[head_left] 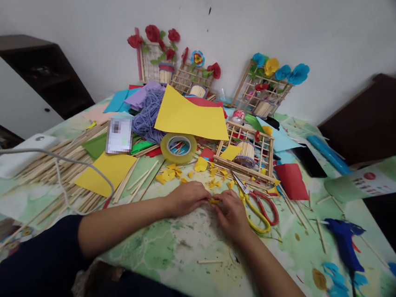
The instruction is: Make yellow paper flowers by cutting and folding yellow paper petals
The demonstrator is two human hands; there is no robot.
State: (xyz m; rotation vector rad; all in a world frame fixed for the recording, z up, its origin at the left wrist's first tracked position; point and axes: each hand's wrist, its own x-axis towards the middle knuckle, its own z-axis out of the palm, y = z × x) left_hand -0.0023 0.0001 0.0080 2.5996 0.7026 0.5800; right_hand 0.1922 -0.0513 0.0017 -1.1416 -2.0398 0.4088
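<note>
At the middle of the table, my left hand [189, 198] and my right hand [232, 212] meet, their fingertips pinched on a small yellow paper piece [215, 201]. Most of that piece is hidden by the fingers. Just beyond my hands lie several yellow paper scraps [171, 173]. Right beside my right hand are scissors [260, 210] with red and yellow handles, their blades pointing away from me. A roll of clear tape [178, 148] lies past my left hand, below a large yellow paper sheet [192, 117].
Wooden sticks [76, 174] are heaped at the left, with a white cable [58, 177] across them. A blue glue gun [343, 239] and a green bottle [373, 179] are at the right. Stick frames with paper flowers [267, 87] lean on the wall. Purple yarn [148, 113] lies behind.
</note>
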